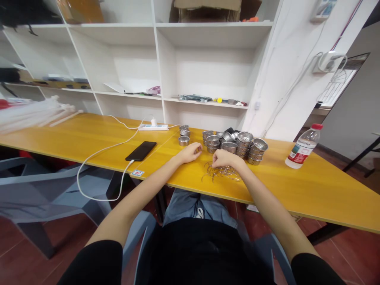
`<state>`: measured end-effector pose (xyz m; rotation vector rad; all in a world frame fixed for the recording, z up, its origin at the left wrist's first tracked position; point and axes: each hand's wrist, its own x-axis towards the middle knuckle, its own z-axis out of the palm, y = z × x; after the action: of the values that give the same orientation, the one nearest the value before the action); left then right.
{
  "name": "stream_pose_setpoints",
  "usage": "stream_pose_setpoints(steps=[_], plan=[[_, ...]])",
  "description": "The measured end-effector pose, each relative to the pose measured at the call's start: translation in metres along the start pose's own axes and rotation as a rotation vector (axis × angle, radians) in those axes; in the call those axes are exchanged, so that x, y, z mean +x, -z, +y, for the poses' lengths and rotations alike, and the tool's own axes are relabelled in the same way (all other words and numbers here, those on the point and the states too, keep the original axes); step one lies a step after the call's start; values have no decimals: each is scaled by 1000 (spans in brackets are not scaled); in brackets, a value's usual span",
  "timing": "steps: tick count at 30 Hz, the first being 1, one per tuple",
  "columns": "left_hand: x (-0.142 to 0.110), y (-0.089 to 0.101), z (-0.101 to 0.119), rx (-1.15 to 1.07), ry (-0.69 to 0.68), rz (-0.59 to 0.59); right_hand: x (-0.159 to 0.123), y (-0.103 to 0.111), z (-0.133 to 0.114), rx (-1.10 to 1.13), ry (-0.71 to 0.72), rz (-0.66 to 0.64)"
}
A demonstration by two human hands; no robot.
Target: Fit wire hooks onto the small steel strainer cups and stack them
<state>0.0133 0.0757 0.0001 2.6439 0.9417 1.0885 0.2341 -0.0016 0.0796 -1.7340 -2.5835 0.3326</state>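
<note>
Nearby, metal cups (213,141) crowding behind right hand (224,158), wires (224,173) beneath

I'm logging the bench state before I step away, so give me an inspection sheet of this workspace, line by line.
Surface: yellow table, a seam running across it near the phone.
Job's things: perforated metal cups, many stacked, behind the hands; a smaller group sits apart to the left. Loose pile of thin curved wires by the right hand.
Clutter: phone lying flat; red-capped bottle upright at right.
Grippers: bare hands; left hand near the smaller cup group, right hand over the wires; grip unclear on both.
Cables: white cable plugged into the phone, looping below the table edge; power strip at the back.
Surroundings: white shelves behind, blue chair at left.
</note>
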Motion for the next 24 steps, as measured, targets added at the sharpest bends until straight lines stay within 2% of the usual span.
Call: stream_pose_setpoints(steps=[8,11,17,24], plan=[[-1,-1,-2,-26,10,2,-1,-1,-4,1,2,-7],[-1,-2,-4,-35,26,-3,-1,-1,-4,32,2,91],[0,-2,-3,-28,27,-1,-2,2,-6,123,20,371],[0,-1,-2,-18,26,-13,-4,5,-12,170,31,515]])
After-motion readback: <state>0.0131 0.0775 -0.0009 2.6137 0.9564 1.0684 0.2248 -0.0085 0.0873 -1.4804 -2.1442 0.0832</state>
